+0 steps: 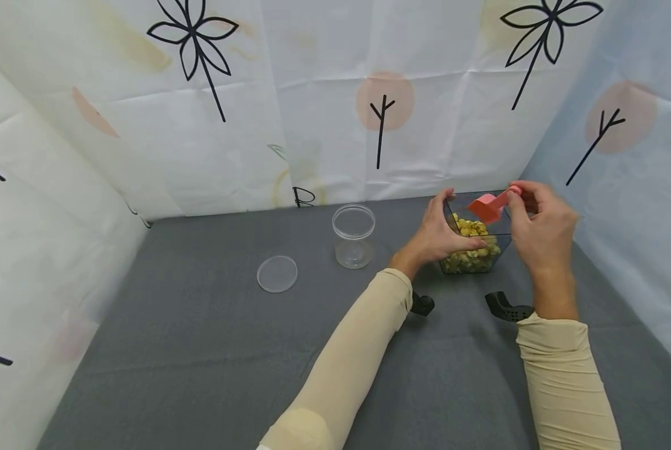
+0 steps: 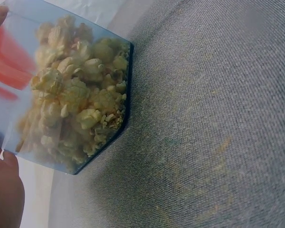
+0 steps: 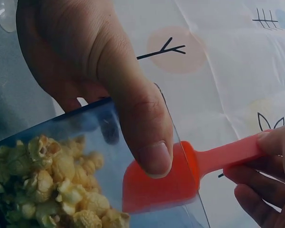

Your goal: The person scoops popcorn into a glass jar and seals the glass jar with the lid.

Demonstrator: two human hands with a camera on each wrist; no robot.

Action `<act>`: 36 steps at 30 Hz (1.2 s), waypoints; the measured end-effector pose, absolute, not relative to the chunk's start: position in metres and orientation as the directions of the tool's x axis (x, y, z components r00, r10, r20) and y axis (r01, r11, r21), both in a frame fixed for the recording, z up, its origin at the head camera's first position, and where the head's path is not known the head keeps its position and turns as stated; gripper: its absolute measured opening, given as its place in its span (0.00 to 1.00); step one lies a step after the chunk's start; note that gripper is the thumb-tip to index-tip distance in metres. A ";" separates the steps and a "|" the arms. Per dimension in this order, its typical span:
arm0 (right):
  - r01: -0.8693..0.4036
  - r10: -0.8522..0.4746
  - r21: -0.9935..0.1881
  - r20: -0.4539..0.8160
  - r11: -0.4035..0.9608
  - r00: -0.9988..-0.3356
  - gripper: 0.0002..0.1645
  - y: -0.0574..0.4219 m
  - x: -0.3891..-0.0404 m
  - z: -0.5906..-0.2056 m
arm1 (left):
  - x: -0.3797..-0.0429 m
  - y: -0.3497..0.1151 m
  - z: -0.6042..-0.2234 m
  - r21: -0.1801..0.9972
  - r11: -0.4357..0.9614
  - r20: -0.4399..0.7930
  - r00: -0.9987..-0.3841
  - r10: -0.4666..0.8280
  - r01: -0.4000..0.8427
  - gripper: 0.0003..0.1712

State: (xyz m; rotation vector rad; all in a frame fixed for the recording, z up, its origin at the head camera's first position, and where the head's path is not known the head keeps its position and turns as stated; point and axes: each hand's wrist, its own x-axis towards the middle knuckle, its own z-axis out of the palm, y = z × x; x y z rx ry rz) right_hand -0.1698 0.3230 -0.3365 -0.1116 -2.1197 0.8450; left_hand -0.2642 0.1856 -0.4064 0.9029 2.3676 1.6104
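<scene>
A clear square container (image 1: 498,251) of yellow popcorn (image 2: 71,90) stands near the back right of the table. My left hand (image 1: 438,236) grips it by the upper left side, thumb across the near wall and fingers at the far side. Between thumb and fingers, my right hand (image 1: 544,224) pinches the handle of a red scoop (image 3: 164,183). The scoop's bowl dips inside the container's rim, above the popcorn, as the right wrist view shows through the clear wall.
Left of the container stands a clear round jar (image 1: 353,240). A clear round lid (image 1: 277,274) lies flat on the grey table (image 1: 200,350) farther left. Printed white cloth walls (image 1: 324,112) rise behind and at both sides.
</scene>
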 end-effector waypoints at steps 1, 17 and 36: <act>-0.210 0.334 -0.584 0.682 0.784 -0.650 0.19 0.324 -0.170 -0.337 | -0.264 0.186 -0.406 0.883 0.248 0.213 -0.810 0.547 0.399 0.66; 0.020 0.336 -0.566 0.459 0.824 -0.823 0.26 0.330 -0.171 -0.345 | -0.263 0.189 -0.405 0.890 0.265 0.187 -0.826 0.531 0.372 0.66; 0.045 0.384 -0.620 0.425 0.783 -0.820 0.28 0.336 -0.174 -0.344 | -0.265 0.188 -0.404 0.887 0.261 0.195 -0.820 0.538 0.382 0.67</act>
